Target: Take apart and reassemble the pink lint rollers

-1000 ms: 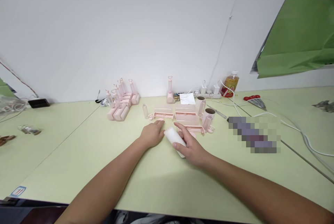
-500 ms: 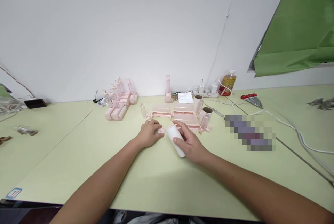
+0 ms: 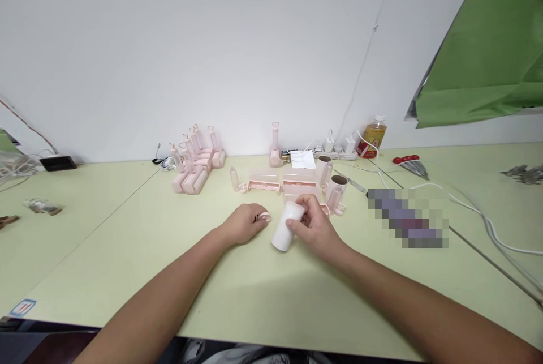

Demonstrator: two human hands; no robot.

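In my left hand [image 3: 246, 222] is a small round pink piece [image 3: 264, 217], pinched between thumb and fingers just above the table. My right hand [image 3: 313, 225] grips a white roll [image 3: 287, 228] by its upper part, and the roll leans with its lower end toward me. A short gap separates the roll from the pink piece. Behind my hands lie open pink cases, one of them [image 3: 263, 185] on the left and another [image 3: 300, 187] beside it. A further pink part is partly hidden behind my right hand.
Several pink rollers [image 3: 195, 180] stand at the back left and one [image 3: 275, 154] near the wall. Right of the cases are cardboard-cored rolls [image 3: 338, 189], a bottle [image 3: 373, 136], a power strip [image 3: 339, 154] and cables.
The white roll has turned in my right hand, its lower end swinging left. My left fingers have closed on the round pink piece and tilted it up from lying flat.
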